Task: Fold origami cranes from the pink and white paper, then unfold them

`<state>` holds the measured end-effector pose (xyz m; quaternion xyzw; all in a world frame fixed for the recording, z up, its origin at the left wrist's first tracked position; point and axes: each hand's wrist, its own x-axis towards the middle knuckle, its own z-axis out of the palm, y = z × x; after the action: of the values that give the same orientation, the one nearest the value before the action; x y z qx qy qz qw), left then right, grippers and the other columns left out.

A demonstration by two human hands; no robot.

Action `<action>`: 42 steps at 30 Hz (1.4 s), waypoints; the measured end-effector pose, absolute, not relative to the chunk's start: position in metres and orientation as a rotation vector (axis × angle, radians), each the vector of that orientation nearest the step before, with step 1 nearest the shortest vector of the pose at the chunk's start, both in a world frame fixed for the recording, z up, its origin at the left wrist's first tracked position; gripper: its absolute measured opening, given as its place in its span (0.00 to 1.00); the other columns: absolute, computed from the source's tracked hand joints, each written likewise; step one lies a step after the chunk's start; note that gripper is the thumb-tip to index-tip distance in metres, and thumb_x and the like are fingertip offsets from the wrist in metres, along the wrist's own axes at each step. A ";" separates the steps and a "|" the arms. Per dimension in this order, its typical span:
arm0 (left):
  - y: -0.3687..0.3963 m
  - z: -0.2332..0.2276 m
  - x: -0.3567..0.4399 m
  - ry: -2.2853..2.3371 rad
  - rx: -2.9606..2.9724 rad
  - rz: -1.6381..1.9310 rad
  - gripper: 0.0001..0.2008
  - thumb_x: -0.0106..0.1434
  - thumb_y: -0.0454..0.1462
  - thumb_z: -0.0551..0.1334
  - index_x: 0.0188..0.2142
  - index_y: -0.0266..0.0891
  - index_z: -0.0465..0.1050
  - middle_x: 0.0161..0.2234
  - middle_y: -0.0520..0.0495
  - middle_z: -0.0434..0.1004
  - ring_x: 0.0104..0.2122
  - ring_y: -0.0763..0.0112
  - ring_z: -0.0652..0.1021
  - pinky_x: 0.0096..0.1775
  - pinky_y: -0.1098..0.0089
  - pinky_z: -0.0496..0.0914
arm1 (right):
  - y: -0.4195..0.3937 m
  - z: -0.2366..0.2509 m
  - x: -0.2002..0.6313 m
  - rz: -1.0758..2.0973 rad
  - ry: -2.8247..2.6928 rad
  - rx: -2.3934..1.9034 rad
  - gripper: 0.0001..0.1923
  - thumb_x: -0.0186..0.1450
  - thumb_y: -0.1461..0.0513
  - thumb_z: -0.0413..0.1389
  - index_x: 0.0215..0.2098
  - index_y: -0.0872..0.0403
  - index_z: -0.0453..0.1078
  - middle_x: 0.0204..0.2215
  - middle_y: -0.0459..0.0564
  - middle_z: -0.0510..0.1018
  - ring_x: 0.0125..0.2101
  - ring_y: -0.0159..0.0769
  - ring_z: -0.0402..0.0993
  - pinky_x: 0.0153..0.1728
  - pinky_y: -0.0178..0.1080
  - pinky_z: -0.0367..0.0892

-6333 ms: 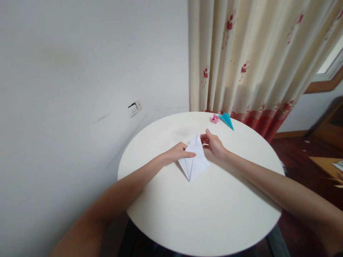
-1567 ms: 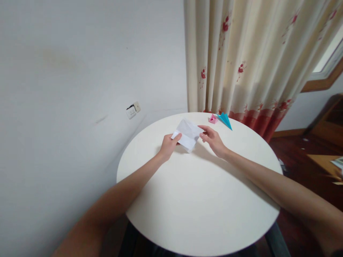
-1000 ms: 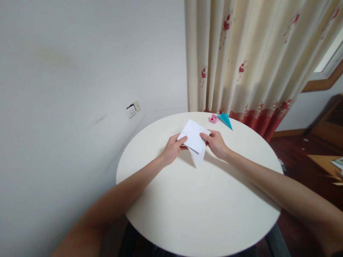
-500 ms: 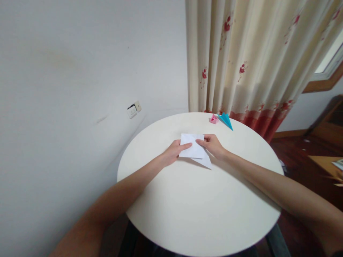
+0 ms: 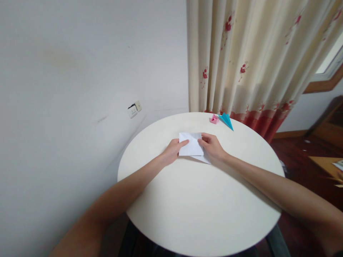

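A folded white paper [image 5: 190,147] lies flat on the round white table [image 5: 203,210], toward its far side. My left hand [image 5: 173,151] presses on the paper's left edge with its fingertips. My right hand [image 5: 213,149] presses on the right edge, fingers curled over the fold. A pointed flap of the paper pokes out below my right hand. Both hands hold the sheet down against the tabletop.
A small pink paper figure [image 5: 213,119] and a blue paper plane [image 5: 226,120] sit at the table's far edge. A flowered curtain [image 5: 254,57] hangs behind. A wall socket [image 5: 134,108] is on the left wall. Wooden floor and furniture lie to the right.
The white paper was lifted off the table, turned and refolded in the air, then brought down. Now it lies flat with both hands pressing on it.
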<state>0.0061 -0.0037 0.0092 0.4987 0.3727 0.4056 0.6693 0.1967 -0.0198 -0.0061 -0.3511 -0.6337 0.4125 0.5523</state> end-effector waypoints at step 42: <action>-0.002 0.010 0.005 0.837 1.216 0.963 0.23 0.55 0.49 0.66 0.40 0.32 0.77 0.29 0.42 0.80 0.25 0.68 0.77 0.29 0.70 0.68 | -0.035 0.007 0.198 0.925 -1.788 -0.764 0.24 0.62 0.53 0.57 0.54 0.52 0.69 0.35 0.49 0.71 0.31 0.32 0.66 0.29 0.34 0.61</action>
<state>0.0048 -0.0016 0.0100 0.5322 0.3662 0.4216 0.6363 0.1985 -0.0346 0.0073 -0.3124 -0.7311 0.3781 0.4744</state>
